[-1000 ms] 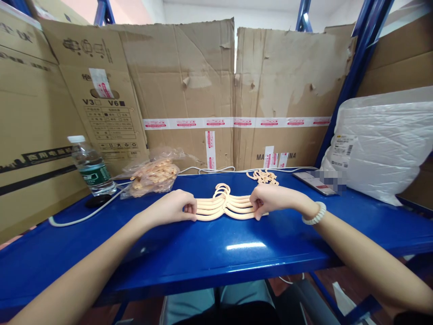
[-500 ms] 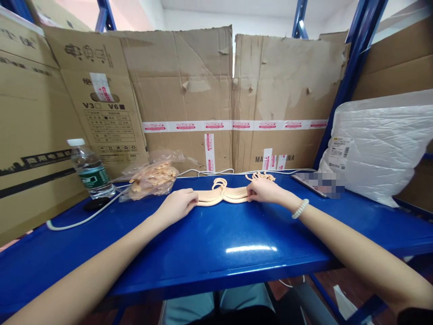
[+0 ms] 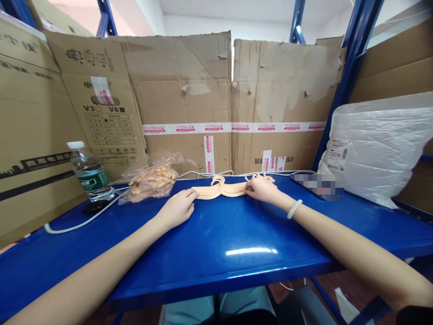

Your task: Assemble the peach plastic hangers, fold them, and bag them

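Note:
A bundle of flat, peach-coloured cords [image 3: 233,190] lies across the blue table, cinched at its middle. Thin curled loops [image 3: 218,180] rise from the cinched spot. My left hand [image 3: 177,207] pinches the bundle's left end, fingertips on top and thumb lower down. At the right end, my right hand [image 3: 262,189] has its thumb and fingers closed on the cords. Loose cord ends stick out behind the right hand, partly hidden by it. Exactly what kind of cord it is I cannot make out.
A clear plastic bag [image 3: 154,180] of similar peach-coloured pieces lies left of the bundle. Beyond it stand a water bottle [image 3: 91,174] and a white cable [image 3: 77,225]. A phone [image 3: 316,186] and a white wrapped package [image 3: 375,149] are on the right. Cardboard [image 3: 186,99] walls the back.
The left hand's fingers have shifted over the top of the bundle's left end, thumb lower. The cords lie flatter, with fewer separate edges showing. The right hand keeps its grip.

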Action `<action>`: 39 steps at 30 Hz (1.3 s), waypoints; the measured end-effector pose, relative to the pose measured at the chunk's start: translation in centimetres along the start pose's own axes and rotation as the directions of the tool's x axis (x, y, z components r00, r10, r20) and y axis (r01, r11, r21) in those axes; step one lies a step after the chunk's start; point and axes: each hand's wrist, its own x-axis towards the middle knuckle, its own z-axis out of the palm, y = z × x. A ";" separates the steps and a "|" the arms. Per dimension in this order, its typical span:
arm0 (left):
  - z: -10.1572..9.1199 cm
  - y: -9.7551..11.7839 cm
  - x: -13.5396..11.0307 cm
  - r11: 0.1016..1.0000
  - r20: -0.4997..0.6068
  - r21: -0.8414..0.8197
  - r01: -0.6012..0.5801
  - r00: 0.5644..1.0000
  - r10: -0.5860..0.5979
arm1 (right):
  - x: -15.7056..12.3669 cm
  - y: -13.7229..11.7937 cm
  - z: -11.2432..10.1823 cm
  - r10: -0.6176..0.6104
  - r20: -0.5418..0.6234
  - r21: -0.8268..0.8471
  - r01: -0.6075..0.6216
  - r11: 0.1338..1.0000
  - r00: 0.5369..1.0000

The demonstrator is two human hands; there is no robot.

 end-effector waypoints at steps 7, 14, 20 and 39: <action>-1.5 1.2 -0.3 1.000 -0.044 -0.003 0.013 0.999 -0.013 | -0.7 0.7 -1.5 0.217 -0.133 0.179 -0.191 0.965 0.967; -0.6 0.9 -0.4 0.997 0.029 -0.071 0.024 0.999 -0.022 | -0.7 3.6 -2.7 0.393 -0.085 0.272 -0.358 0.893 0.916; -0.7 0.5 -0.5 0.997 0.016 -0.072 0.042 0.999 -0.041 | -0.4 7.4 -2.4 0.518 -0.143 0.252 -0.475 0.843 0.843; -0.7 1.1 -0.5 0.986 0.020 -0.168 -0.003 1.000 0.007 | -0.3 5.8 -3.0 0.356 -0.365 0.246 -0.279 0.928 0.860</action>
